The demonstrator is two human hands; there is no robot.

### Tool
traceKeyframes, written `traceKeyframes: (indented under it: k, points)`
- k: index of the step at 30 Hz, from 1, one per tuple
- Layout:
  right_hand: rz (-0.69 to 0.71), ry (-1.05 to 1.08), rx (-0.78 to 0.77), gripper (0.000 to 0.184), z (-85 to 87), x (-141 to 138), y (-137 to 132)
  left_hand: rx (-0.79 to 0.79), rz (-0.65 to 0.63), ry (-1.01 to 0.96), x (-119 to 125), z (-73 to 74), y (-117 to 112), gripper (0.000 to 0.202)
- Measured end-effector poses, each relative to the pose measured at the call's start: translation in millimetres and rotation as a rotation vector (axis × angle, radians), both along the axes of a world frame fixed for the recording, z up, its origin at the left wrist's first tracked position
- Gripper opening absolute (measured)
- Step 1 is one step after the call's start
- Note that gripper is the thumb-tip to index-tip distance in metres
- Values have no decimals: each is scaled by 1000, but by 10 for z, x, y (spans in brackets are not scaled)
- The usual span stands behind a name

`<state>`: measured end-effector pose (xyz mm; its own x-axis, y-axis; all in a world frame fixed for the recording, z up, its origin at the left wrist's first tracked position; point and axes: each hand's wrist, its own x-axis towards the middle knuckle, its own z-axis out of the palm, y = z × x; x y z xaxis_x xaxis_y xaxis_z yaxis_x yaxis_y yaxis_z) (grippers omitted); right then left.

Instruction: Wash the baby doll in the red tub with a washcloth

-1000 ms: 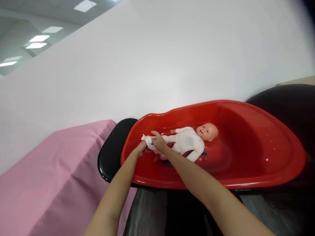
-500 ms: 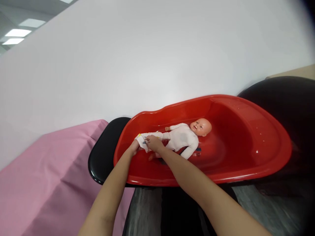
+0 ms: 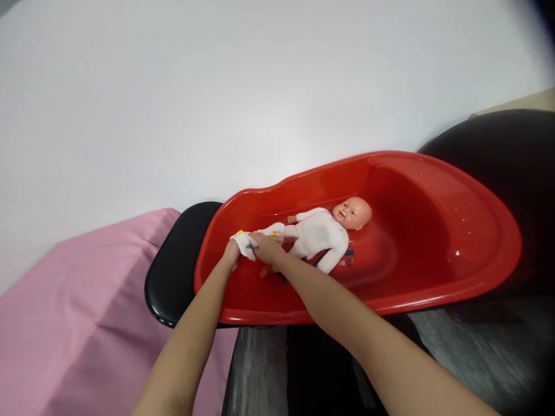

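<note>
A plain white wall (image 3: 217, 104) fills everything from nine round to two o'clock. Below it, at seven to eight o'clock, lies a pink sheet (image 3: 78, 300) with soft folds. Toward three o'clock sits a big black rounded shape (image 3: 515, 162), partly behind the tub. The red plastic baby tub (image 3: 433, 231) stretches across the middle, its narrow end at nine o'clock resting on a black glossy pad (image 3: 173, 277).

Inside the tub lies a baby doll (image 3: 321, 234) on its back, head toward two o'clock, feet toward nine, dressed in a white romper. One bare foot shows just below my right wrist.

My arms come up from six o'clock. My left hand (image 3: 232, 254) is closed on the loose end of the white trouser leg (image 3: 245, 240), which carries small yellow marks, at the nine o'clock end of the doll. My right hand (image 3: 265, 248) sits just beside the left, fingers pinching the same cloth, nearer the doll's body. Both hands touch the fabric and lie almost against each other, low in the tub's narrow end.
</note>
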<state>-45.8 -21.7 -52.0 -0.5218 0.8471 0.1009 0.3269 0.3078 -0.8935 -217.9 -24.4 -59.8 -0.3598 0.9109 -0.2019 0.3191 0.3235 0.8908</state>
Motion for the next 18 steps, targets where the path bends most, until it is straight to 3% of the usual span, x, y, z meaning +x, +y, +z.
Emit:
traceKeyframes:
  k: [5,11,15,18]
  points:
    - [41,-225,20,57,-108,-68,50,24,-33,9,9,-13,-14,26]
    - [49,-258,33,35,-99,-66,95,47,-6,38,-16,-34,2,27]
    - [43,-259,38,18,-77,-91,118,100,204,178,-151,12,25,24]
    - [31,-258,42,16,-56,-99,102,189,314,279,-207,52,37,24]
